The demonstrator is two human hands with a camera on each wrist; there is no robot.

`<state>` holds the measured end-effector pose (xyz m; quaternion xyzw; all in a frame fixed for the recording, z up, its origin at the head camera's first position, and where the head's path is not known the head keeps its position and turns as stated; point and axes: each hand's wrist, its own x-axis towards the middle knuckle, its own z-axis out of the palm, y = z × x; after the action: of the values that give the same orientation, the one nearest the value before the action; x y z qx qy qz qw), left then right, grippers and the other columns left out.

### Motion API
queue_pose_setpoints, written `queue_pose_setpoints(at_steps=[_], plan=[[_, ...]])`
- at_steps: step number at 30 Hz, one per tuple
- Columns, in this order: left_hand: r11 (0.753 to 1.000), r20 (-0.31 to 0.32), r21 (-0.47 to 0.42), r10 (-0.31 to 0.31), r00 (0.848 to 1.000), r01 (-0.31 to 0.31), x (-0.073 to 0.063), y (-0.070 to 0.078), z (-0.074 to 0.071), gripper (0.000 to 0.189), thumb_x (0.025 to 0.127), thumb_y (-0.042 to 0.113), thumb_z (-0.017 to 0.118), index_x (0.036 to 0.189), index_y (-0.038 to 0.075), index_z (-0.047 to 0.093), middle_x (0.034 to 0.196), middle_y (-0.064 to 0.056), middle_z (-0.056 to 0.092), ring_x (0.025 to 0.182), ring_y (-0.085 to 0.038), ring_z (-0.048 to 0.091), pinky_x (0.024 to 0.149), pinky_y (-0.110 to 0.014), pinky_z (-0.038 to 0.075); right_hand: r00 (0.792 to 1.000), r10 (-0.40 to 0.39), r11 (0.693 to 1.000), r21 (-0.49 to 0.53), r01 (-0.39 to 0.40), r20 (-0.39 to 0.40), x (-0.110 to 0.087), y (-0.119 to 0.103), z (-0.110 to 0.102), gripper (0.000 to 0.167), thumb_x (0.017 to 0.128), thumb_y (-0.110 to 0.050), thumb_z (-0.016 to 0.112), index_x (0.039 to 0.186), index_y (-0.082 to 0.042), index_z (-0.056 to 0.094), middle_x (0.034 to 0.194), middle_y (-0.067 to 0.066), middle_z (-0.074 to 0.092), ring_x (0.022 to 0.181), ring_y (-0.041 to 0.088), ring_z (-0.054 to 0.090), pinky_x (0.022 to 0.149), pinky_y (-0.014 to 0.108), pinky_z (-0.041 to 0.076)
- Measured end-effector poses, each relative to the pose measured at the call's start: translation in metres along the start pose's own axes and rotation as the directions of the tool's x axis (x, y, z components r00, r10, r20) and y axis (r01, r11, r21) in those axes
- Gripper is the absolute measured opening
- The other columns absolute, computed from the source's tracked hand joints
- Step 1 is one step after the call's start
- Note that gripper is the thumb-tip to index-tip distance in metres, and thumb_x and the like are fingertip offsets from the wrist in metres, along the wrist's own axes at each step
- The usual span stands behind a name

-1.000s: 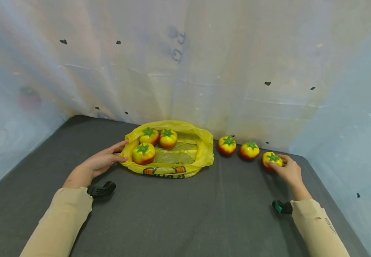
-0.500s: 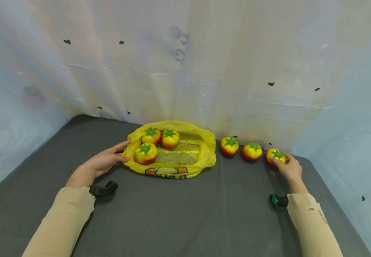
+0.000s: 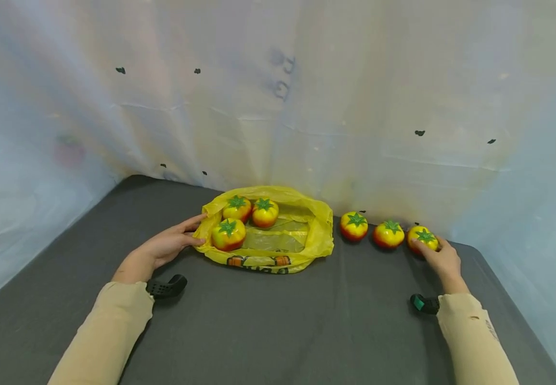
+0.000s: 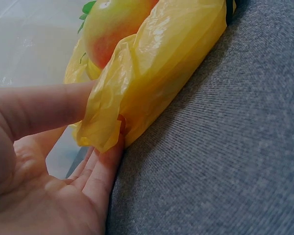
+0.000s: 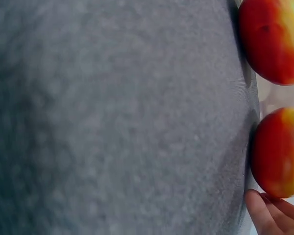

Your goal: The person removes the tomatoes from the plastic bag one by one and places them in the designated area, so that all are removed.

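Observation:
At the middle back of the table lies a yellow plastic bag [image 3: 323, 227], its mouth spread wide. Three glossy yellow-red tomatoes, one of them the front tomato [image 3: 228, 234], sit in its left part. My left hand [image 3: 159, 250] pinches the bag's left rim, thumb inside and fingers outside, as the left wrist view shows on the yellow film [image 4: 157, 54]. Far right, my right hand [image 3: 445, 263] holds the rightmost tomato [image 3: 423, 236] between thumb and fingers. In the right wrist view this tomato [image 5: 277, 154] appears low against the cloth, fingertips at its side.
Two more tomatoes stand in a row between bag and right hand: the nearer-to-bag tomato [image 3: 353, 226] and the middle tomato [image 3: 388, 235]. A pale sheet wall [image 3: 345, 96] rises right behind them. Dark grey cloth covers the table [image 3: 258, 326].
The head view has shifted a little. Relative to its neighbours, the rightmost tomato has moved slightly back with my right hand. The left hand stays at the bag's rim.

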<state>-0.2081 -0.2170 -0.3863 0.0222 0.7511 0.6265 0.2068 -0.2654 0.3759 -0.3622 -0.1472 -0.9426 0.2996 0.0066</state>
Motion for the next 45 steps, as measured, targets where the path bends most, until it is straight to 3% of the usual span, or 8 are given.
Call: queue_pose_setpoints(at_steps=[6, 11, 19, 25, 29, 45], plan=[[1.0, 0.003, -0.01, 0.005, 1.0, -0.005, -0.001, 0.001, 0.001, 0.082, 0.096, 0.015, 0.058, 0.156, 0.023, 0.003, 0.158, -0.023, -0.008, 0.145, -0.043, -0.006, 0.114, -0.062, 0.003, 0.997, -0.019, 0.999, -0.041, 0.023, 0.076, -0.006, -0.003, -0.011, 0.096, 0.092, -0.057, 0.046, 0.15, 0.009, 0.008, 0.144, 0.042, 0.025, 0.13, 0.054, 0.029, 0.106, 0.061, 0.03], [1.0, -0.003, -0.02, 0.002, 1.0, -0.003, -0.001, 0.001, 0.002, 0.082, 0.096, 0.014, 0.058, 0.156, 0.022, 0.003, 0.158, -0.023, -0.006, 0.145, -0.042, -0.006, 0.114, -0.062, 0.003, 0.988, -0.07, 0.989, -0.118, 0.087, 0.139, -0.012, -0.008, -0.023, 0.099, 0.091, -0.058, 0.048, 0.149, 0.01, 0.005, 0.141, 0.045, 0.025, 0.127, 0.057, 0.03, 0.103, 0.063, 0.032], [1.0, 0.0, -0.015, 0.007, 1.0, -0.007, 0.003, 0.001, 0.0, 0.082, 0.096, 0.015, 0.058, 0.156, 0.023, 0.003, 0.158, -0.022, -0.006, 0.146, -0.042, -0.006, 0.114, -0.061, 0.003, 0.974, -0.165, 0.966, -0.174, 0.191, 0.153, -0.024, -0.022, -0.035, 0.096, 0.092, -0.055, 0.05, 0.149, 0.011, 0.008, 0.139, 0.045, 0.028, 0.122, 0.057, 0.035, 0.096, 0.063, 0.038], [1.0, -0.003, -0.005, 0.007, 1.0, -0.007, 0.001, 0.0, 0.0, 0.082, 0.096, 0.016, 0.058, 0.156, 0.023, 0.002, 0.158, -0.024, -0.006, 0.145, -0.044, -0.006, 0.113, -0.063, 0.003, 0.956, -0.253, 0.952, -0.139, 0.273, 0.146, -0.033, -0.042, -0.035, 0.093, 0.093, -0.053, 0.053, 0.15, 0.008, 0.011, 0.143, 0.043, 0.024, 0.129, 0.057, 0.03, 0.098, 0.066, 0.035], [1.0, -0.003, -0.01, 0.012, 1.0, -0.012, 0.0, 0.001, 0.001, 0.082, 0.096, 0.015, 0.058, 0.156, 0.022, 0.002, 0.158, -0.024, -0.006, 0.145, -0.044, -0.005, 0.114, -0.063, 0.003, 0.955, -0.271, 0.953, -0.103, 0.284, 0.123, -0.039, -0.056, -0.032, 0.093, 0.092, -0.054, 0.053, 0.152, 0.003, 0.011, 0.146, 0.04, 0.024, 0.132, 0.054, 0.029, 0.1, 0.066, 0.032], [1.0, 0.002, -0.012, 0.015, 1.0, -0.015, 0.0, 0.001, 0.0, 0.082, 0.096, 0.015, 0.058, 0.156, 0.02, 0.002, 0.157, -0.025, -0.005, 0.145, -0.044, -0.005, 0.114, -0.063, 0.003, 0.922, -0.383, 0.924, 0.011, 0.383, 0.063, -0.058, -0.091, -0.007, 0.082, 0.091, -0.049, 0.059, 0.152, -0.005, 0.025, 0.146, 0.03, 0.036, 0.131, 0.046, 0.04, 0.1, 0.062, 0.037]])
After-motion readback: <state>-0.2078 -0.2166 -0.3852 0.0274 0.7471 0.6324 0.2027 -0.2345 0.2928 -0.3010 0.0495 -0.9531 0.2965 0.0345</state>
